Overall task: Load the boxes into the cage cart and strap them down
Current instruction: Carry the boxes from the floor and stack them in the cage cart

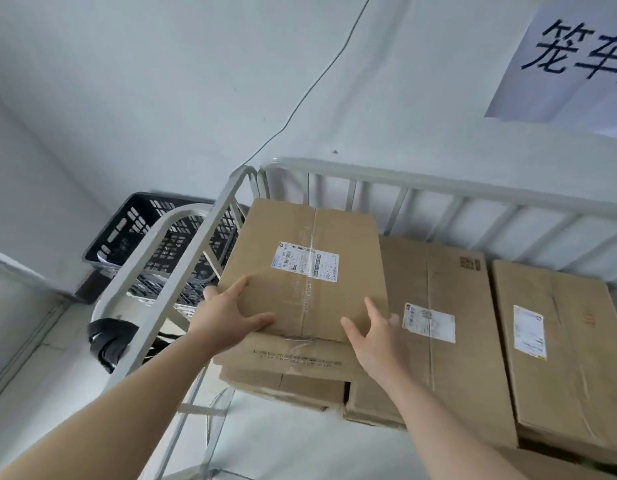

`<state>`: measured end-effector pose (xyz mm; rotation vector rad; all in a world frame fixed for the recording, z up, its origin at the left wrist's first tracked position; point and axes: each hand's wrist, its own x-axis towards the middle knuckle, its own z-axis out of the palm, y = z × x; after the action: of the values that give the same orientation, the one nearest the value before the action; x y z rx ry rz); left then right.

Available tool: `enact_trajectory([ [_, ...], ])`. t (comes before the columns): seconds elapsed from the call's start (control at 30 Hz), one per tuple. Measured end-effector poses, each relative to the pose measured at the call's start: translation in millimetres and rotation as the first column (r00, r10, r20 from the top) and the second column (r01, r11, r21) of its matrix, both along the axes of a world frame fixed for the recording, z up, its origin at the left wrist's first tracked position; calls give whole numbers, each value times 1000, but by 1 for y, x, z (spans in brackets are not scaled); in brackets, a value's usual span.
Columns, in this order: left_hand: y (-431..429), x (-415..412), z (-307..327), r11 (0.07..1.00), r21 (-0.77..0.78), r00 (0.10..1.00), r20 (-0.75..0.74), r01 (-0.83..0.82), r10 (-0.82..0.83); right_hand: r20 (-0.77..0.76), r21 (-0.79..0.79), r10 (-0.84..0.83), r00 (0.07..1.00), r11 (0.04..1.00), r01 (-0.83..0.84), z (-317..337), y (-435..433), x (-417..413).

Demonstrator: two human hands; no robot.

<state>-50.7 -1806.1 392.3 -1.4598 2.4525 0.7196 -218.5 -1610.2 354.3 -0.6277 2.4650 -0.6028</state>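
A cardboard box (293, 237) with a white shipping label lies on top of a lower box (293, 358) at the left end of the grey cage cart (438, 189). My left hand (227, 315) rests on the top box's near left corner, fingers straight along its side and thumb on top. At the near right corner my right hand (373, 341) touches the box with spread, straight fingers. Two more labelled boxes, one in the middle (449, 362) and one at the right (570, 368), lie flat in the cart. A black strap (106, 341) hangs bunched on the cart's left side frame (193, 244).
A black plastic crate (154, 233) stands on the floor in the corner, just beyond the cart's left side. The white wall runs close behind the cart, with a thin cable (300, 102) and a paper sign (577, 53) on it. Pale floor lies to the left.
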Motion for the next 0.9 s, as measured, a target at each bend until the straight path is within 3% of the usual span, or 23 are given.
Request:
enact_trajectory([
  [0.3, -60, -15, -106, 993, 97, 995, 66, 68, -74, 28, 76, -81, 996, 994, 79, -88, -46, -2],
  [0.57, -75, -20, -198, 980, 201, 999, 28, 10, -16, 58, 99, -82, 995, 992, 76, -167, -61, -10],
  [0.9, -76, -23, -242, 984, 179, 994, 108, -4, -16, -27, 101, -15, 1000, 995, 18, -213, -63, -13],
])
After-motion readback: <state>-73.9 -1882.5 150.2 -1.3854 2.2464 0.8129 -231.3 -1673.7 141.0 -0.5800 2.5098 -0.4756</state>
